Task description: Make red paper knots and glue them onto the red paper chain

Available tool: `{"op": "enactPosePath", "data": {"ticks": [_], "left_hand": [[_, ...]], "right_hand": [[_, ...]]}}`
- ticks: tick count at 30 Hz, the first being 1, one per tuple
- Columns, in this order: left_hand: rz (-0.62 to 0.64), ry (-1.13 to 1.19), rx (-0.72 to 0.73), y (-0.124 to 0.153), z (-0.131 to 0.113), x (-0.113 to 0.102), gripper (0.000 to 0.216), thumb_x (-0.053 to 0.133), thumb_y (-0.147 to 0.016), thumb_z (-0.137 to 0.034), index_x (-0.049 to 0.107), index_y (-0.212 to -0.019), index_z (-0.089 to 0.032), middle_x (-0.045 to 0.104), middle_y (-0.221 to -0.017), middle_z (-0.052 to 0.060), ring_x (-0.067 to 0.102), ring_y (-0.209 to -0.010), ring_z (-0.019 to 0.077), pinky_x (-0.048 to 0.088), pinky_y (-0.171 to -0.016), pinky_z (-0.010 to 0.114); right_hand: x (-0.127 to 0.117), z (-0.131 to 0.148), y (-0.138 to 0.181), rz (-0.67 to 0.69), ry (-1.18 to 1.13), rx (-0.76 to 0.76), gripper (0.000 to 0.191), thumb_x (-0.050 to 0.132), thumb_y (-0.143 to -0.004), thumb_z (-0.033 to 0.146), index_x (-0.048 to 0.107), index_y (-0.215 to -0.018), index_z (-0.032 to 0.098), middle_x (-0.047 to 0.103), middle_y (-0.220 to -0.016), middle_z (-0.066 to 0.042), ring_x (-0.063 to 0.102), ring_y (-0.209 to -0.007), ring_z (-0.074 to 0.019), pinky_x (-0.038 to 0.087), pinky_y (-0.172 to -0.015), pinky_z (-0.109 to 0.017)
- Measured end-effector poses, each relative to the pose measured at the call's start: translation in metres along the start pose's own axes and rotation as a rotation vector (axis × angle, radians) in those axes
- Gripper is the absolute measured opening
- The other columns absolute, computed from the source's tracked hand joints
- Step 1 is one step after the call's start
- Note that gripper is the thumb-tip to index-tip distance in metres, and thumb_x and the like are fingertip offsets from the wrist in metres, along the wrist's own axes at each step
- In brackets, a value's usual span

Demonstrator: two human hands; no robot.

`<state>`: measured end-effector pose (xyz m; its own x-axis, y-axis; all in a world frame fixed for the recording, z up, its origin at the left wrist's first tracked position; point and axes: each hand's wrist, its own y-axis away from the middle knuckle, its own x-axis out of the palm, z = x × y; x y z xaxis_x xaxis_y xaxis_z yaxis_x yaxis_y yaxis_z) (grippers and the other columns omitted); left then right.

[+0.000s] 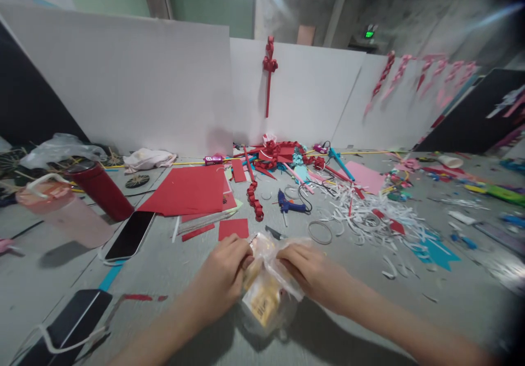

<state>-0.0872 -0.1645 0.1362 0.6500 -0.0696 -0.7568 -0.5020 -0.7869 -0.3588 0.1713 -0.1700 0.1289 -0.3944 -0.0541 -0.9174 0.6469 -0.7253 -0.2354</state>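
Gripping clear bag (pixel 270 285); hands (pixel 225 267) (pixel 308 270) partly cover it.

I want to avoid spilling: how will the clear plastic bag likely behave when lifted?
The clear plastic bag is probably floppy: its thin film wrinkles between the left hand and right hand. The yellow packet inside may slide, since the film bulges loosely around it.

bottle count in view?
2: a pink bottle with a looped handle, at the left; a red bottle beside it, slightly farther back. Others may be hidden in the clutter.
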Motion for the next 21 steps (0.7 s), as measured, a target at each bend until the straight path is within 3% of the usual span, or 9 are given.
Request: {"op": "enactPosePath", "data": {"ticks": [3,6,10,13,17,19,21], "left_hand": [[0.009,-0.018,0.015,0.000,-0.001,0.001,0.024,0.039,-0.104,-0.012,0.050,-0.084,-0.020,0.057,-0.086,0.003,0.051,-0.085,0.0205,0.039,-0.074,0.033],[0.015,-0.026,0.001,0.000,0.000,0.002,0.024,0.038,-0.105,-0.014,0.051,-0.086,-0.019,0.057,-0.089,0.005,0.051,-0.086,0.0211,0.040,-0.075,0.034],[0.019,-0.016,-0.039,0.003,0.001,0.003,0.025,0.036,-0.107,-0.017,0.051,-0.087,-0.019,0.057,-0.090,0.005,0.051,-0.087,0.0213,0.041,-0.078,0.035],[0.022,-0.004,-0.064,0.005,0.002,0.003,0.026,0.034,-0.108,-0.019,0.051,-0.088,-0.019,0.056,-0.091,0.004,0.051,-0.086,0.0210,0.041,-0.078,0.036],[0.040,0.009,-0.047,0.007,0.001,0.002,0.026,0.035,-0.108,-0.019,0.051,-0.087,-0.019,0.057,-0.090,0.004,0.052,-0.087,0.0214,0.041,-0.078,0.036],[0.052,0.027,-0.039,0.008,0.000,0.003,0.025,0.037,-0.107,-0.019,0.051,-0.086,-0.020,0.058,-0.091,0.004,0.054,-0.088,0.0213,0.042,-0.078,0.035],[0.054,0.041,-0.045,0.009,0.000,0.005,0.025,0.037,-0.107,-0.019,0.052,-0.087,-0.020,0.059,-0.091,0.004,0.055,-0.088,0.0213,0.043,-0.078,0.035]], "right_hand": [[-0.003,0.002,-0.006,0.082,-0.006,0.078,0.019,0.050,-0.106,0.021,0.059,-0.122,0.017,0.071,-0.105,-0.010,0.069,-0.094,-0.0238,0.055,-0.082,-0.037],[-0.007,0.004,-0.012,0.114,0.039,0.058,0.021,0.059,-0.102,0.020,0.059,-0.122,0.017,0.069,-0.108,-0.010,0.066,-0.098,-0.0242,0.052,-0.083,-0.036],[-0.009,0.004,-0.017,0.085,0.192,-0.072,0.008,0.057,-0.101,0.016,0.064,-0.098,0.017,0.065,-0.102,-0.009,0.059,-0.096,-0.0243,0.047,-0.081,-0.036],[-0.015,0.008,-0.016,0.059,0.226,-0.234,0.009,0.056,-0.101,0.019,0.064,-0.098,0.017,0.064,-0.110,-0.012,0.056,-0.102,-0.0262,0.044,-0.089,-0.041],[-0.028,0.018,-0.016,0.236,0.029,-0.370,0.013,0.050,-0.101,0.022,0.061,-0.096,0.017,0.065,-0.095,-0.009,0.056,-0.090,-0.0213,0.044,-0.086,-0.035],[-0.032,0.021,-0.017,0.350,-0.055,-0.337,0.015,0.049,-0.101,0.024,0.059,-0.093,0.018,0.064,-0.085,-0.006,0.056,-0.080,-0.0189,0.044,-0.076,-0.031],[-0.034,0.021,-0.018,0.433,-0.084,-0.210,0.016,0.047,-0.103,0.027,0.059,-0.095,0.019,0.063,-0.080,-0.003,0.055,-0.070,-0.0167,0.040,-0.066,-0.028]]}}
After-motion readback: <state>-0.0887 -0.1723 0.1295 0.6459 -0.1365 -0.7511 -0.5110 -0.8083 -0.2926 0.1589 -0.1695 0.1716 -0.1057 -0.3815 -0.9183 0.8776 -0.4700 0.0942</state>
